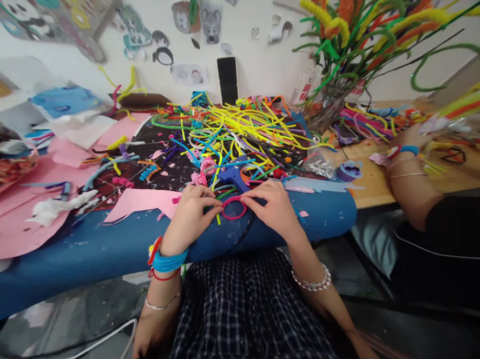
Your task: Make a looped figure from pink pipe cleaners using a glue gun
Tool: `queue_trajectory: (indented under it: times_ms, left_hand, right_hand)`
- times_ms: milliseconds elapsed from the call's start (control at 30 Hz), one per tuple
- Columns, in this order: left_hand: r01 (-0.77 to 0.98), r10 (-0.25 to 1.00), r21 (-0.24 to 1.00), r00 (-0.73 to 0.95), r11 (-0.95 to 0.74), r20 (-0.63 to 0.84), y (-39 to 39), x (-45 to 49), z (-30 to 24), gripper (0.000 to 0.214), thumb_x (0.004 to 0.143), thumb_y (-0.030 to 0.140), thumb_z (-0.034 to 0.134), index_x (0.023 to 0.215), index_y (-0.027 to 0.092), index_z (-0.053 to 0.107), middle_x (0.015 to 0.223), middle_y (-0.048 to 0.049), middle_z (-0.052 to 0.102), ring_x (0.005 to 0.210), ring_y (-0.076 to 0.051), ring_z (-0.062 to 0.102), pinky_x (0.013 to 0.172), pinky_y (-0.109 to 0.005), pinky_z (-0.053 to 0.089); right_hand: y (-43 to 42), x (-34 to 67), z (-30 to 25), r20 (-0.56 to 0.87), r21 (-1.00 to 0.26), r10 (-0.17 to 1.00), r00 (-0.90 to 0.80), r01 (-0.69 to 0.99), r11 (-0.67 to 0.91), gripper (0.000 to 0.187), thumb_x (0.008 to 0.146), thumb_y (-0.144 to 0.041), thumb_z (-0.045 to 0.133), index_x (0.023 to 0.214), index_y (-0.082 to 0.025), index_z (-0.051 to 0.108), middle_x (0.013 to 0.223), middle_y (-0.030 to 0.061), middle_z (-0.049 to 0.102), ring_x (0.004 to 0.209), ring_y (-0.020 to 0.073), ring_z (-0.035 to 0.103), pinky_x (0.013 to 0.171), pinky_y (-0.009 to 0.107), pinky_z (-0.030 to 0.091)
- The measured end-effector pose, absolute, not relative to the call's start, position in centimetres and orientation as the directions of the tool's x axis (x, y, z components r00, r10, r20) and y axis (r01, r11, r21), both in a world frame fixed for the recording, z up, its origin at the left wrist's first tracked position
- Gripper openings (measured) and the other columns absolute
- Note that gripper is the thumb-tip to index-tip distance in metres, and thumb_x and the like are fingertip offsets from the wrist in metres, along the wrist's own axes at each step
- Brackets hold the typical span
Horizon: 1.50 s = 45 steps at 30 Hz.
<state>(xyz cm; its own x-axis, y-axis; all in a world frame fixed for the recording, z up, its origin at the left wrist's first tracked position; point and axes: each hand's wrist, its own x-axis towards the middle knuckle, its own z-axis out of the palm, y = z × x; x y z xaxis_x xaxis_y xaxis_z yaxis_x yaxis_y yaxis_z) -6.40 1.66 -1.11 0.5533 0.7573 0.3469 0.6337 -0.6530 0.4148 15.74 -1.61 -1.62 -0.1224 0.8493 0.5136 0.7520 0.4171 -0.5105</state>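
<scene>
A magenta pipe cleaner is bent into a ring between my two hands, above the front edge of the blue-covered table. My left hand pinches its left side between thumb and fingers. On the opposite side, my right hand pinches the ring too. Just beyond lies a blue glue gun, partly among loose pipe cleaners. A pink curled pipe cleaner piece rests behind my left fingers. Pink paper lies left of that hand.
A tangled heap of yellow pipe cleaners covers the table's back. A phone leans against the wall. At right stand a vase of pipe-cleaner stems and a co-worker's arm. Glue sticks lie right of my hand.
</scene>
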Motion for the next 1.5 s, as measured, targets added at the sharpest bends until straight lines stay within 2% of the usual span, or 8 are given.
queue_trajectory:
  times_ms: [333,900,1300,1433,1500]
  left_hand:
    - [0.63,0.757,0.42,0.553,-0.653,0.348,1.5,-6.2,-1.2,0.011,0.088,0.028,0.069,0.086,0.021,0.078,0.096,-0.0059,0.065,0.097,-0.024,0.055,0.089,-0.042,0.043]
    - [0.659,0.778,0.413,0.526,-0.629,0.344,0.5,-5.8,-0.7,0.009,0.086,0.025,0.07,0.083,0.019,0.077,0.093,-0.0063,0.064,0.095,-0.025,0.055,0.085,-0.043,0.046]
    - [0.691,0.832,0.467,0.424,-0.552,0.358,-1.1,-5.5,-1.0,0.012,0.09,0.02,0.062,0.085,0.021,0.073,0.099,-0.0069,0.062,0.098,-0.026,0.054,0.082,-0.044,0.052]
    - [0.667,0.851,0.529,0.43,-0.525,0.303,-1.4,-5.8,-1.4,0.01,0.09,0.024,0.065,0.098,0.024,0.069,0.107,-0.0074,0.063,0.103,-0.028,0.053,0.087,-0.046,0.052]
    - [0.656,0.843,0.532,0.458,-0.535,0.281,-1.3,-5.9,-1.4,0.03,0.086,0.029,0.071,0.115,0.025,0.064,0.116,-0.0082,0.063,0.108,-0.03,0.052,0.09,-0.049,0.052]
  right_hand:
    - [-1.5,15.8,-1.8,0.528,-0.486,0.833,-0.165,0.746,0.456,0.008,0.087,-0.026,0.071,0.084,-0.027,0.078,0.083,0.0008,0.077,0.085,0.0225,0.06,0.082,0.041,0.046]
    - [-1.3,15.9,-2.1,0.53,-0.527,0.837,-0.138,0.719,0.453,0.009,0.086,-0.025,0.072,0.083,-0.028,0.079,0.072,0.0011,0.064,0.08,0.0211,0.055,0.078,0.039,0.046]
    - [-0.7,16.6,-2.3,0.539,-0.596,0.823,-0.18,0.61,0.523,0.01,0.086,-0.021,0.07,0.085,-0.027,0.077,0.071,0.0002,0.062,0.074,0.0183,0.057,0.072,0.037,0.05]
    - [-0.9,16.9,-2.3,0.526,-0.648,0.837,-0.149,0.567,0.509,0.016,0.085,-0.016,0.069,0.09,-0.03,0.076,0.073,0.0007,0.063,0.074,0.0191,0.058,0.068,0.037,0.049]
    - [-1.0,17.2,-2.4,0.51,-0.691,0.852,-0.119,0.534,0.488,0.02,0.084,-0.013,0.068,0.09,-0.03,0.074,0.076,0.001,0.062,0.075,0.0194,0.058,0.068,0.037,0.048]
